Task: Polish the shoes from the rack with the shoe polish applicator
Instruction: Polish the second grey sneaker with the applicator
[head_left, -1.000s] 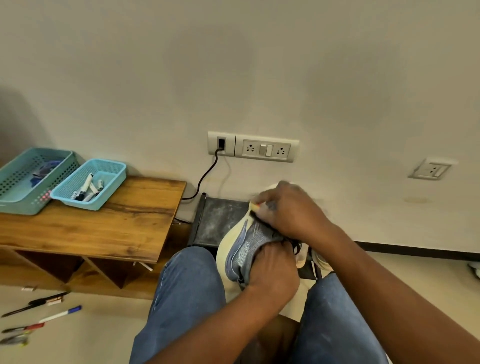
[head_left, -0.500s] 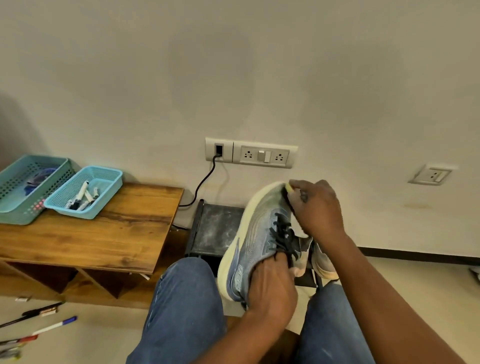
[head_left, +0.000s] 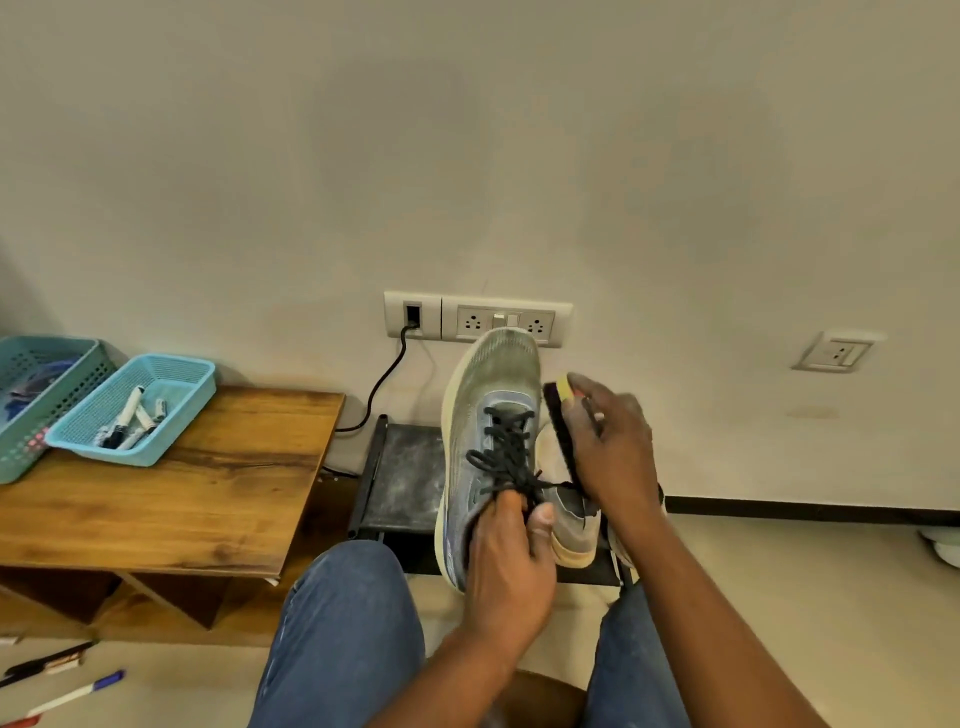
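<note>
Mesh sneaker (head_left: 491, 415) gripped by left hand (head_left: 511, 561), bristled applicator (head_left: 561, 426) in right hand (head_left: 613, 452)

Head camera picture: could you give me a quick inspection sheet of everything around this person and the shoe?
Surface: wooden bench at left; dusty black rack against the wall.
Job's things: grey-blue sneaker held toe-up; applicator, dark pad with a yellow end, beside the sneaker's right side; contact cannot be told.
Clutter: two teal baskets, the nearer holding markers; pens on the floor.
Grips: left hand grips the sneaker near its heel; right hand holds the applicator.
Cables: black cable plugged into the wall socket plate.
Surroundings: plain wall, a second socket, another shoe behind the sneaker.
</note>
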